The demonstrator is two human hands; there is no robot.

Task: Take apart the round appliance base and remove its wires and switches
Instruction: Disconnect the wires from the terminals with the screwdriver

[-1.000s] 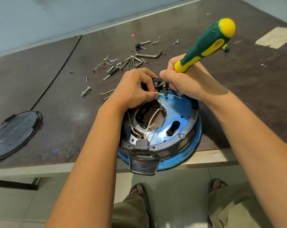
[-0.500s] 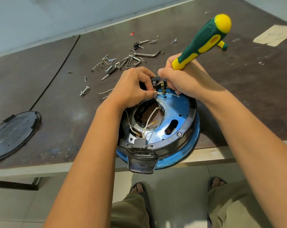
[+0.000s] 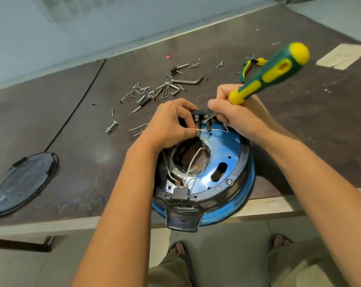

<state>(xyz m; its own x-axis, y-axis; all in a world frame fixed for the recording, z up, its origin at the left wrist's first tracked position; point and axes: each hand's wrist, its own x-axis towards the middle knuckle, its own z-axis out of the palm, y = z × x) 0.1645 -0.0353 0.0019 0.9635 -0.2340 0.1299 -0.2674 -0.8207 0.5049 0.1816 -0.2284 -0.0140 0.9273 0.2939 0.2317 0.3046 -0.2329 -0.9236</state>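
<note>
The round blue and black appliance base (image 3: 225,160) lies open side up at the table's front edge, part of it overhanging. White wires (image 3: 193,162) run from a black connector (image 3: 181,192) at its near rim across the centre hole. My left hand (image 3: 171,125) pinches a white wire at the black switch block (image 3: 203,119) on the far rim. My right hand (image 3: 239,117) grips a green and yellow screwdriver (image 3: 270,73) by its shaft, the tip at the switch terminals.
Loose screws, bolts and hex keys (image 3: 167,90) lie scattered behind the base. Green and yellow pliers (image 3: 249,68) lie farther back. A black round cover plate (image 3: 22,183) rests at the left near the table edge. Taped paper (image 3: 343,55) sits at the far right.
The screwdriver handle has swung lower and to the right, blurred by motion. Both hands stay at the switch block on the far rim.
</note>
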